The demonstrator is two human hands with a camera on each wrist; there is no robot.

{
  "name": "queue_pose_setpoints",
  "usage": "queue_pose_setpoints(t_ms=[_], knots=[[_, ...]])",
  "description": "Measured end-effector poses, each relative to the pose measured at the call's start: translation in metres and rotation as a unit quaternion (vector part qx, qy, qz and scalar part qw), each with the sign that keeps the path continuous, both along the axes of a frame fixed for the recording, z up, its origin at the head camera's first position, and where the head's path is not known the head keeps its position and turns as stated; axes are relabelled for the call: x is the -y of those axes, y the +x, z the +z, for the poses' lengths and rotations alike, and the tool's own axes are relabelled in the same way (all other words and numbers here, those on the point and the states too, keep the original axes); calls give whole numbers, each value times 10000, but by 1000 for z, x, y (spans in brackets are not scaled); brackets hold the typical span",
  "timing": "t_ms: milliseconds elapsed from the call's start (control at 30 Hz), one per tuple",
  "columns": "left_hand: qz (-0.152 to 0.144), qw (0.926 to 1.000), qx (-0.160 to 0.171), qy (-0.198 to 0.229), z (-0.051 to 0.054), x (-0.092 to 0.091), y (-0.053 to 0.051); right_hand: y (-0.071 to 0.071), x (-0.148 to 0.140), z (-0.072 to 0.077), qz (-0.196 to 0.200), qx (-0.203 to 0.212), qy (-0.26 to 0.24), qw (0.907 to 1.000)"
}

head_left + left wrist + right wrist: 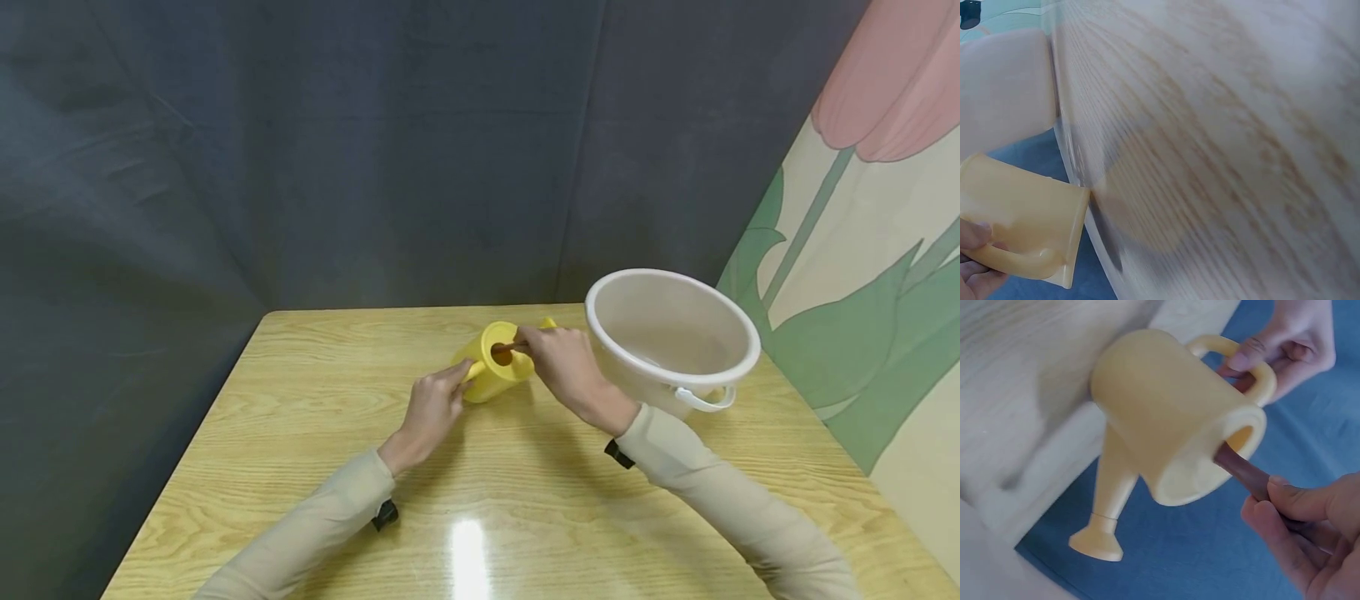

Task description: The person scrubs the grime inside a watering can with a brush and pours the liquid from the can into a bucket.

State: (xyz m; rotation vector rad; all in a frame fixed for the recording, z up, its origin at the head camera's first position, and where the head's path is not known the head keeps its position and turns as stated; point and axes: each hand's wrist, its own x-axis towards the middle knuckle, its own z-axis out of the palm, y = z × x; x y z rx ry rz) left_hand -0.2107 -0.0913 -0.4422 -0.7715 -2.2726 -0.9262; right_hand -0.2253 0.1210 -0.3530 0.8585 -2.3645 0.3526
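Note:
A yellow watering can is tilted on the table, with its round top opening toward me. My left hand grips the can's side handle. In the right wrist view its spout points away from the handle and ends in a flared head. My right hand pinches a brown stick-like handle, whose far end goes through the opening into the can. What that end looks like is hidden inside. The left wrist view shows the can's body and base, with left fingers at its handle.
A white bucket with a white carrying handle stands right of the can, close to my right forearm. The light wooden table ends at a dark curtain behind. A wall with painted tulips borders the right side.

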Motion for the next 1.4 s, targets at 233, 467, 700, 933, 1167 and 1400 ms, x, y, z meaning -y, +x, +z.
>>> queue_pose_setpoints(t_ms=[233,467,700,933,1167,1400], knots=[[40,10000,21,46,0,0,0,0,2,3,123,-137,-35,9998],[-9,9999,105,83,1,-3,1,-11,3,-19,94,-39,115,9999],[24,9999,127,65,0,-4,2,-13,4,-23,85,-144,153,9997],[128,9998,147,-31,2,-2,1,-11,-4,-16,373,-400,43,9985],[161,9996,239,-7,3,0,2,-9,-8,-12,813,-1088,-252,9904],[158,9997,205,-25,3,-1,3,-15,-4,-22,748,-1118,-157,9908]])
